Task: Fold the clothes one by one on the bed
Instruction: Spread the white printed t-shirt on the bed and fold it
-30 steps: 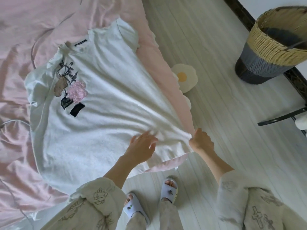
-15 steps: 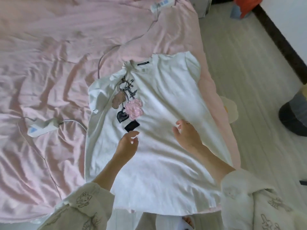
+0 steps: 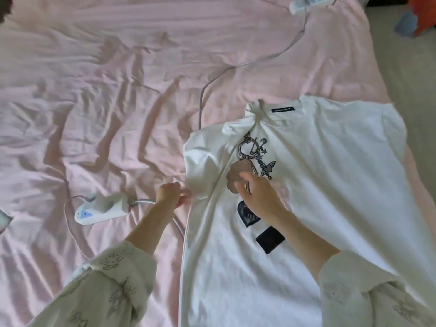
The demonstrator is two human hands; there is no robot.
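Note:
A white T-shirt (image 3: 318, 185) with a keychain-and-charms print lies face up on the pink bed sheet (image 3: 118, 90), collar pointing away from me. Its left sleeve is folded in and bunched. My left hand (image 3: 168, 194) sits at the outer edge of that sleeve, fingers curled and pinching the fabric. My right hand (image 3: 259, 197) rests flat on the chest print with its fingers spread, holding nothing. Both of my sleeves are pale with cartoon drawings.
A white power strip (image 3: 101, 208) with a cable lies on the sheet just left of my left hand. A second strip (image 3: 309, 2) sits at the top edge, its cable (image 3: 236, 67) running toward the shirt's collar. The floor (image 3: 405, 67) lies to the right.
My left hand went from the middle of the shirt out to its left sleeve edge. My right hand slid up onto the print. The view swung left over the bed.

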